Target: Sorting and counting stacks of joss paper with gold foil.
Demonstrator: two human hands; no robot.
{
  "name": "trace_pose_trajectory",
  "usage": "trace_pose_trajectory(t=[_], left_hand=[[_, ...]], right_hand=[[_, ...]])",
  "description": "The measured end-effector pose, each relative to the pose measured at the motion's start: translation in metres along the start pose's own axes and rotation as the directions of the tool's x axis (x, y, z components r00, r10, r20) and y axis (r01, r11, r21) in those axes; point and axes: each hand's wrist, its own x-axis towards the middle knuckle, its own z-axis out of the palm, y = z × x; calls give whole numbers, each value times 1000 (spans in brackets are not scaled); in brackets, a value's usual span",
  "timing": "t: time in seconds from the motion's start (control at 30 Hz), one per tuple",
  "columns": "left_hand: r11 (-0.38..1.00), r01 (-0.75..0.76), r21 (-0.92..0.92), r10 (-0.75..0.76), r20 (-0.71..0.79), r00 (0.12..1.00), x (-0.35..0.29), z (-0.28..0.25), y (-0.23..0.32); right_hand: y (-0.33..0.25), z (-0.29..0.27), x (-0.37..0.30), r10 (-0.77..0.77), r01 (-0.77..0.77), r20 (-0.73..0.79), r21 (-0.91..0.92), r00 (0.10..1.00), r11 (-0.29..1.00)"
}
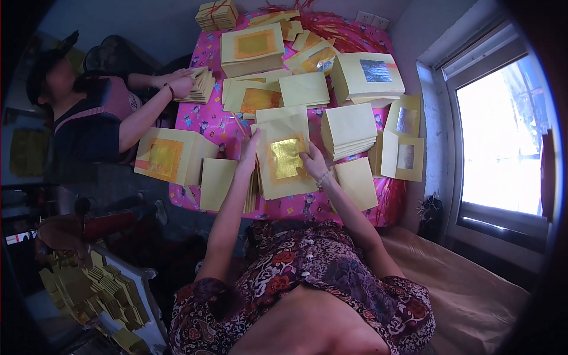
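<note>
In front of me on the pink table, a yellow joss paper sheet (273, 185) with a gold foil square stands between my hands. My left hand (251, 148) grips its left edge, fingers mostly behind the paper. My right hand (313, 160), a bead bracelet at the wrist, closes on the right edge, thumb over the foil. Another plain yellow sheet (288, 117) shows behind its top; I cannot tell how many sheets are in my grip. Close by my left forearm is a plain yellow stack (218, 182). Beside my right wrist lies another yellow stack (356, 180).
Paper stacks (350, 131) crowd the patterned pink cloth (307, 204), with red strips (349, 36) at the back. At left, a person (97, 112) handles a yellow bundle (203, 87). A bright window (500, 139) is at right; more folded yellow paper (115, 290) lies lower left.
</note>
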Motion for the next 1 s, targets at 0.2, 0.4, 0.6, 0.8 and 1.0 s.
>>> trace_pose_trajectory(t=[0.2,0.4,0.6,0.8,1.0], left_hand=[[980,-161,121,160,18,987,-1,-16,-15],[976,-212,37,206,131,970,-33,8,18],[967,-245,-68,254,294,921,-65,29,67],[917,-393,-77,394,347,851,-76,47,97],[798,-585,145,498,387,776,-58,23,71]], right_hand=[[-29,1,-8,105,-96,1,-395,994,914],[-46,-10,-21,-322,182,-186,-529,928,829],[-64,-12,-12,-165,185,-112,194,980,963],[-100,-16,-3,-247,257,-73,192,966,947],[-95,-7,-5,-290,304,-94,348,952,887]])
